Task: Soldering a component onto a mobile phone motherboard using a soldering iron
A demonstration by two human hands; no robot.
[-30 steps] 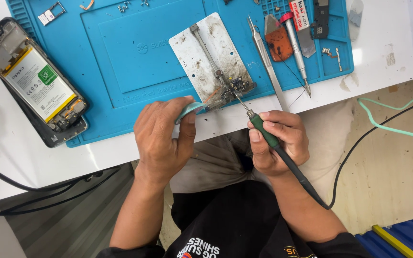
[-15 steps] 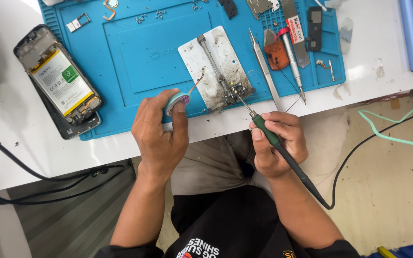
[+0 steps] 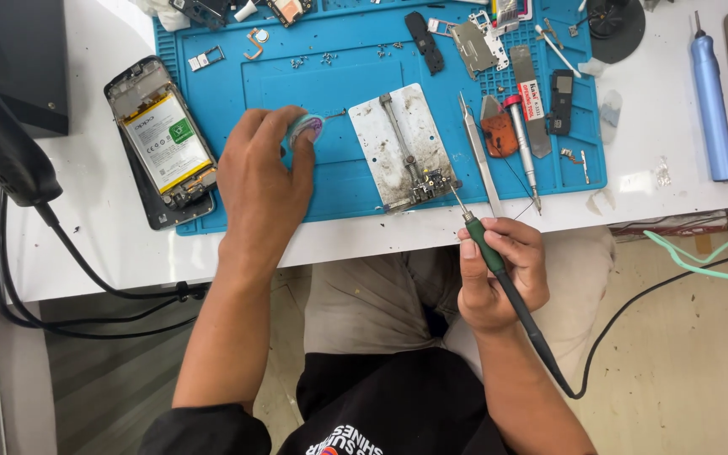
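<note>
Open blue mat (image 3: pixel 343 181) lies between the left hand (image 3: pixel 263 181) and the metal fixture plate (image 3: pixel 402 143), a clear lane. Right of the plate it's crowded: tweezers (image 3: pixel 478 152), a screwdriver (image 3: pixel 522 139) and small parts block the way. The opened phone (image 3: pixel 162 139) guards the left edge. Bare white desk (image 3: pixel 659 181) stretches right, up to the blue pen tool (image 3: pixel 712 105).

Bright, even light from overhead fills the view. The white worktop (image 3: pixel 684 202) glares near three o'clock, close to washed out. Shadows are soft and short beneath the left hand (image 3: pixel 264 181). Focus is sharp at centre; edges bow slightly, and the dark seven o'clock corner loses detail.
</note>
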